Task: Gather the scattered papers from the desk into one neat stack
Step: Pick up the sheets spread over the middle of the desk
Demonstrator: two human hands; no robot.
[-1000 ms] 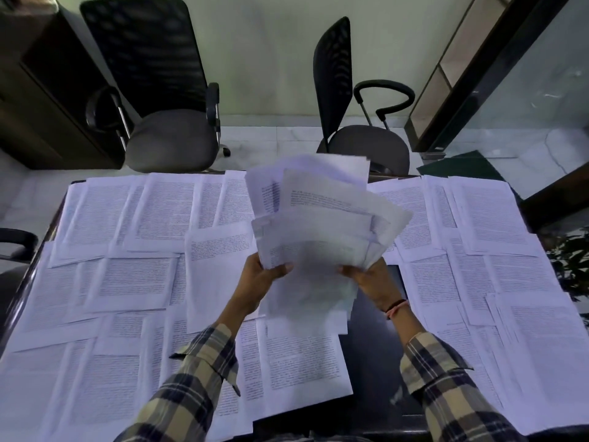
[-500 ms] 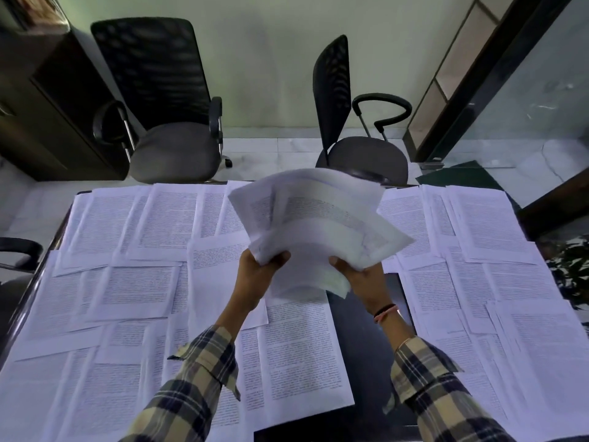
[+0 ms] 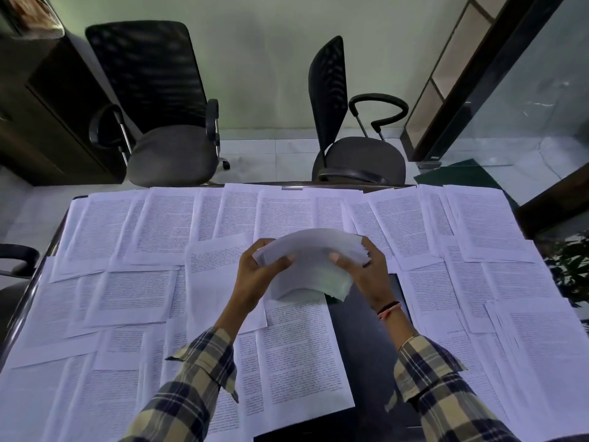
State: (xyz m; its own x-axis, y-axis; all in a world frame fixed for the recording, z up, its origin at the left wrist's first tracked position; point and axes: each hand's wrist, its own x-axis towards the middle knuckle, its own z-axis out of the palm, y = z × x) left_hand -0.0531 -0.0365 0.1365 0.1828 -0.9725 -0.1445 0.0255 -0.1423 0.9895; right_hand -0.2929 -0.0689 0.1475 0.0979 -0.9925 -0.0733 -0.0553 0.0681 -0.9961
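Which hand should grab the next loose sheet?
Probably left. Both hands grip the stack, but the left hand hangs over a loose sheet, while the right hand is above bare desk.

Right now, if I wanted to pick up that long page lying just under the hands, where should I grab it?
Take the long page by its right edge, coming from the right. That edge lies over the bare dark desk, so fingers could probably slip under there. Its left edge borders other sheets, and both hands are busy above.

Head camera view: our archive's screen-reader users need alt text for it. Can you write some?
Both hands, left hand and right hand, grip a bowed stack of papers above a dark desk covered with printed sheets. Two empty office chairs stand behind.
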